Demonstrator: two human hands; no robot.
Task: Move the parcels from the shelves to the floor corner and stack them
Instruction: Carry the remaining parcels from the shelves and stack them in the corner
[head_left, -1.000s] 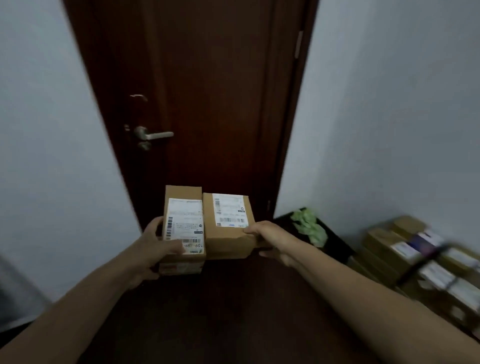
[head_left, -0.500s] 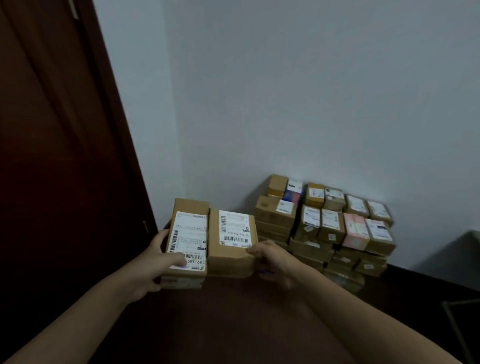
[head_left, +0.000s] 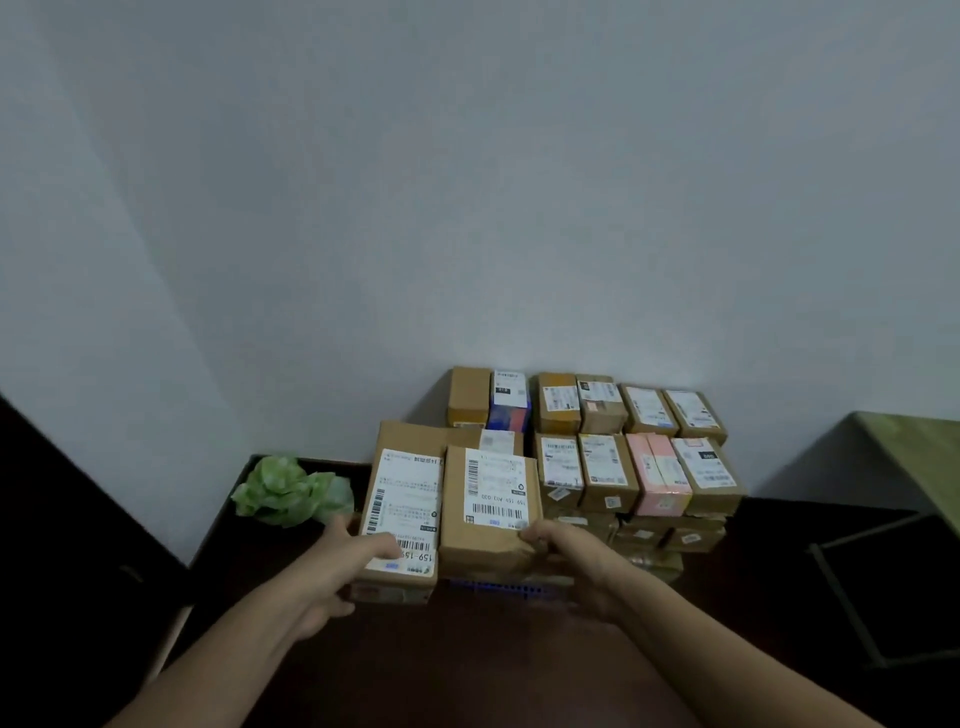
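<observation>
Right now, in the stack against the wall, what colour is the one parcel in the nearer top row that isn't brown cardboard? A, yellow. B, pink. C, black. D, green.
B: the pink parcel stands in that row with brown cardboard parcels on either side of it.

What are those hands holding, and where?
Left hand grips the left parcel at its near edge; right hand grips the right parcel at its near right corner.

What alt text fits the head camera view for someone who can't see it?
Two hands hold two labelled cardboard parcels side by side, the left hand on the left parcel, the right hand on the right parcel, before a parcel stack against a white wall.
</observation>
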